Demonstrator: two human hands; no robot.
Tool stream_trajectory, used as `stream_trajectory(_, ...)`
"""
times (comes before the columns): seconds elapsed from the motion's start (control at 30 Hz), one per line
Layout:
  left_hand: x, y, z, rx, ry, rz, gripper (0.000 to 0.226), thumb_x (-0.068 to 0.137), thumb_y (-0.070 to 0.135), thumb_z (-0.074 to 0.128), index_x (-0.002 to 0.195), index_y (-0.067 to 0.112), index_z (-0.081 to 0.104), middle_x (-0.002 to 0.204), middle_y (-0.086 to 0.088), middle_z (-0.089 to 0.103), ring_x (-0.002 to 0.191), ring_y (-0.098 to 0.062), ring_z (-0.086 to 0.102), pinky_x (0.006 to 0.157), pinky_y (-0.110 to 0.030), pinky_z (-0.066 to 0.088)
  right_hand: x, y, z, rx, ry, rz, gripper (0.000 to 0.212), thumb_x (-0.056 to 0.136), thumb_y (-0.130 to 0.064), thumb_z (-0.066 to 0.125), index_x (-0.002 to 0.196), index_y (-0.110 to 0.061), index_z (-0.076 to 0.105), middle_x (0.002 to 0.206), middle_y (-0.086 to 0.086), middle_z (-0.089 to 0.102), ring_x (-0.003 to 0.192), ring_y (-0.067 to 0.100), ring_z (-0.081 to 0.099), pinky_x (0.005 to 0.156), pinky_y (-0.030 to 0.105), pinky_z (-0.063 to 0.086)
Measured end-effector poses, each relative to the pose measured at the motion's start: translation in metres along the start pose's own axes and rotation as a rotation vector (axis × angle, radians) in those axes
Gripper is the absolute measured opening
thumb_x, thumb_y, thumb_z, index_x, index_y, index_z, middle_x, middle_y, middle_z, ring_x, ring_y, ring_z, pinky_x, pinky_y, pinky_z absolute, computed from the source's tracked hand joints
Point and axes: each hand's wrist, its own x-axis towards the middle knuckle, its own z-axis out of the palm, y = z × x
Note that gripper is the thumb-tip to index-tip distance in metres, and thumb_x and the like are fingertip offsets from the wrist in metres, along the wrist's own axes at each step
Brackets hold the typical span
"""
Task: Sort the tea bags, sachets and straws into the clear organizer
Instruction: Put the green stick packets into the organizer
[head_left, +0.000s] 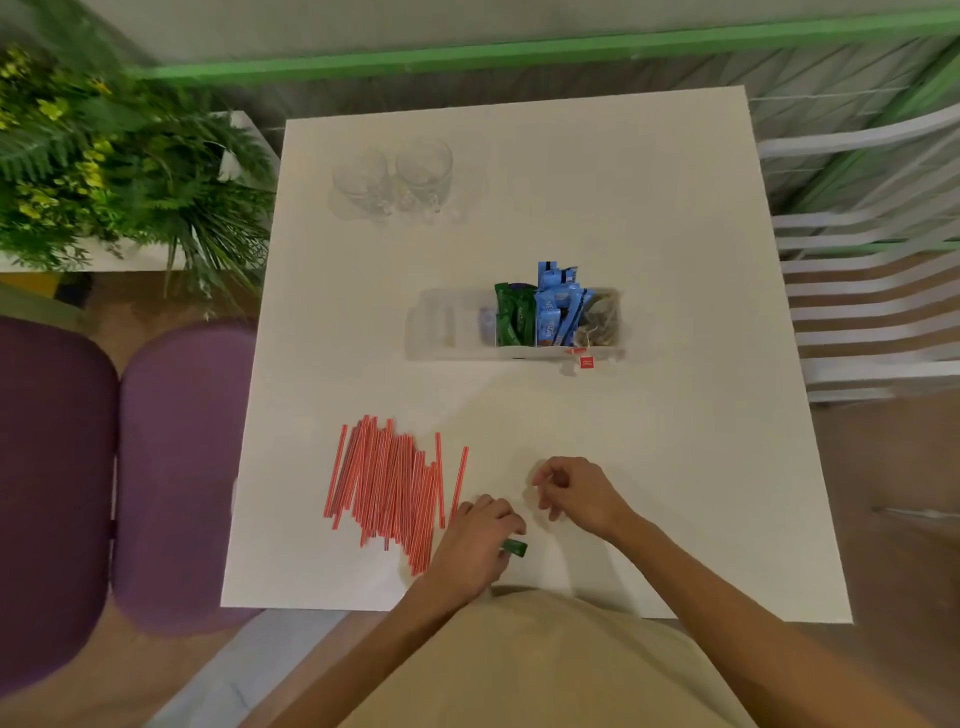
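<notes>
From the head camera, the left hand grips one small green sachet beside a pile of red striped straws, too many to count. The right hand is loosely curled and empty. One clear plastic organizer sits mid white tabletop, with two clear glass mugs beyond it and two purple chairs to the left.

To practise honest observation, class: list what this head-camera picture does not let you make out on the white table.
Head view: small green sachet, mostly covered by the left hand gripping it.
Head view: whether the right hand pinches anything; too small, blurred.
Head view: print on the red paper tag by the clear plastic organizer; too small.
</notes>
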Motion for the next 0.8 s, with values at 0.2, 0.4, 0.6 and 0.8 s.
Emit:
stream_trajectory(0.2,0.005,-0.002,0.008,0.021,0.041,-0.034,0.031,0.091,0.019,0.053,0.121,0.026,0.06,0.118,0.006,0.062,0.111,-0.016,0.051,0.093,-0.03,0.034,-0.009,0.005,0.003,-0.024,-0.013,0.0,0.022,0.085,0.003,0.047,0.085,-0.01,0.065,0.071,0.01,0.069,0.057,0.018,0.061,0.061,0.027,0.054)
stream_trajectory(0.4,0.015,0.009,-0.002,-0.538,0.169,-0.253,0.018,0.083,0.015,0.071,0.1,0.02,0.071,0.089,0.003,0.071,0.078,-0.007,0.062,0.073,-0.013,0.047,-0.016,0.002,0.003,-0.008,-0.061,-0.062,0.019,0.087,-0.006,0.058,0.081,-0.017,0.072,0.073,0.005,0.071,0.061,0.014,0.065,0.063,0.023,0.055)
stream_trajectory(0.6,0.024,0.012,-0.026,-1.114,0.154,-0.449,0.018,0.079,-0.003,0.073,0.085,0.013,0.065,0.069,0.004,0.071,0.065,-0.004,0.068,0.061,-0.018,0.049,-0.014,-0.009,-0.008,0.139,-0.086,-0.133,0.017,0.082,-0.006,0.068,0.083,-0.022,0.073,0.072,0.007,0.071,0.061,0.014,0.066,0.056,0.017,0.047)
stream_trajectory(0.8,0.029,0.008,-0.044,-1.116,0.068,-0.397,0.012,0.08,0.006,0.074,0.087,0.016,0.071,0.069,0.005,0.073,0.066,-0.005,0.067,0.061,-0.02,0.049,0.002,-0.015,-0.023,0.09,-0.065,-0.153,0.007,0.082,-0.002,0.07,0.078,-0.007,0.072,0.069,0.011,0.07,0.06,0.021,0.065,0.057,0.024,0.048)
